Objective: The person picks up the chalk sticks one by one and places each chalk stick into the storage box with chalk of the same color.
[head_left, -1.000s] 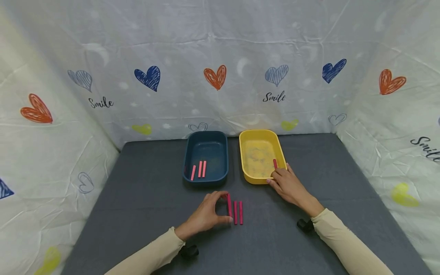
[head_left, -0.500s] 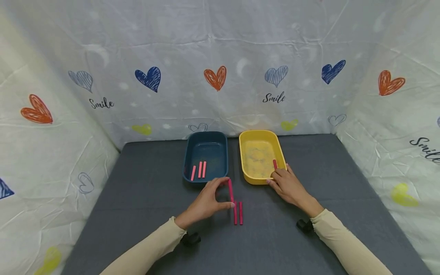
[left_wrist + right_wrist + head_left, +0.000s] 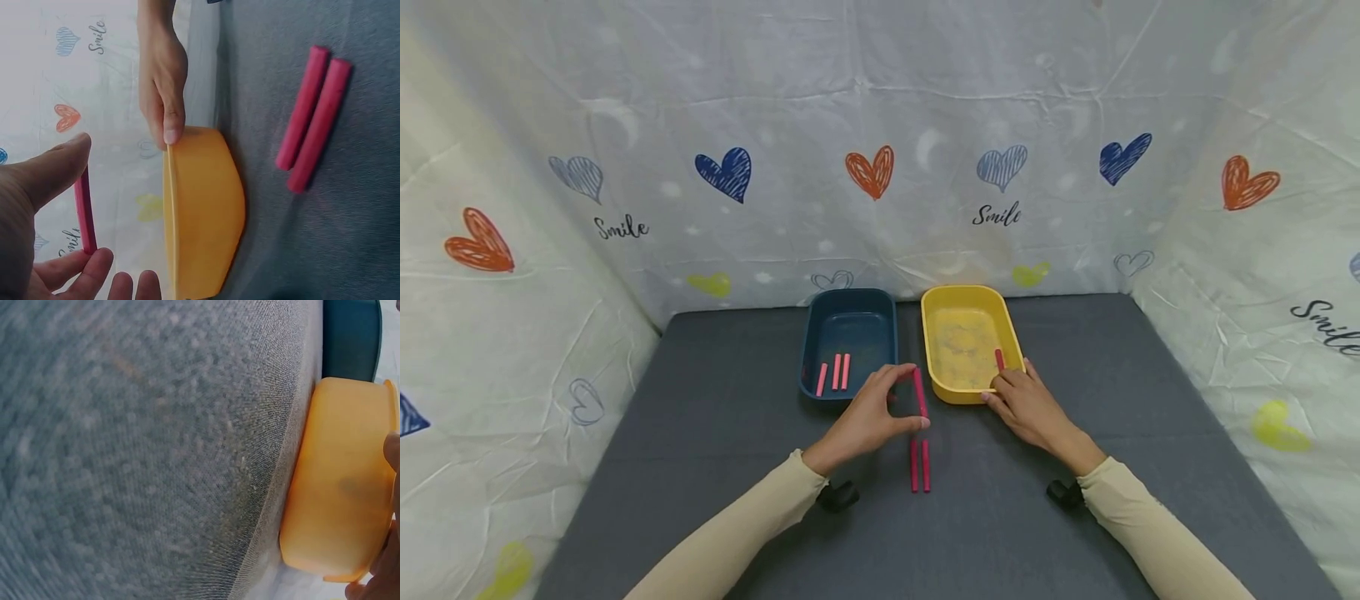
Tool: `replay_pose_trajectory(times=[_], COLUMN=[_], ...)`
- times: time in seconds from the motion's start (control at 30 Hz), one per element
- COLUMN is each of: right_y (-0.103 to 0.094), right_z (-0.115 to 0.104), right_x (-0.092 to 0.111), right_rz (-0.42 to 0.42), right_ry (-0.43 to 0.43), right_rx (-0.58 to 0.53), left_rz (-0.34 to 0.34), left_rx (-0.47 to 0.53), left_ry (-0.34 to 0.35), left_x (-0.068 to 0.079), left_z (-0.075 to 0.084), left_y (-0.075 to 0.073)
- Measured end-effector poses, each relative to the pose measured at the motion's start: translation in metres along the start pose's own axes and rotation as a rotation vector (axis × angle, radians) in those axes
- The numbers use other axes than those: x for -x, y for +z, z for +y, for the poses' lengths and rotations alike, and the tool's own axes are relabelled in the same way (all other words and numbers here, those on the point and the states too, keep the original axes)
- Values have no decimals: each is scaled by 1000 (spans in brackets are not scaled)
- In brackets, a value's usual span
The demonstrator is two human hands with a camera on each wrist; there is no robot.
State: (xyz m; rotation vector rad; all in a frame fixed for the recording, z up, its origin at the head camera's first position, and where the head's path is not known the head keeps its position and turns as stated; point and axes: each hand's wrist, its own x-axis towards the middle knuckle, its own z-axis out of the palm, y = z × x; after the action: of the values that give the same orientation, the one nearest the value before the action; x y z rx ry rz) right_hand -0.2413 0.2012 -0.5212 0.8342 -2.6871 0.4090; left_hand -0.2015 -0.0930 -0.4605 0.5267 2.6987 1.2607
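A dark pink stick (image 3: 921,393), slim like a piece of chalk, is held by its two ends between the thumb and fingers of my left hand (image 3: 868,417). That hand hovers in front of the gap between the two trays. My right hand (image 3: 1037,410) grips the near right corner of the yellow tray (image 3: 951,395), its thumb (image 3: 173,125) on the rim. Inside that tray, partly hidden by the right fingers, lies another dark pink stick (image 3: 999,359). Two more dark pink sticks (image 3: 306,106) lie side by side on the grey table, below the left hand in the head view.
To the left of the yellow tray stands a dark blue tray (image 3: 803,354), with three light pink sticks (image 3: 846,372) in it. A white sheet (image 3: 790,108) printed with hearts closes off the grey table (image 3: 715,400) at the back and sides.
My left hand has lifted the dark pink stick from beside the other two and carried it forward and right, towards the yellow tray. The right hand stays on the tray's corner.
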Motion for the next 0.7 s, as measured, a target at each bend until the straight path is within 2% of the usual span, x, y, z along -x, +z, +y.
replay_pose_trajectory(times=[0.27,0.7], right_y=[0,0], right_z=[0,0], right_x=[0,-1], right_rz=[-12,-3], right_ry=[6,4], right_rx=[13,15], left_rz=[-10,-17], left_rx=[-28,2], left_ry=[27,48], left_x=[-16,-45], left_z=[6,12], left_y=[5,10])
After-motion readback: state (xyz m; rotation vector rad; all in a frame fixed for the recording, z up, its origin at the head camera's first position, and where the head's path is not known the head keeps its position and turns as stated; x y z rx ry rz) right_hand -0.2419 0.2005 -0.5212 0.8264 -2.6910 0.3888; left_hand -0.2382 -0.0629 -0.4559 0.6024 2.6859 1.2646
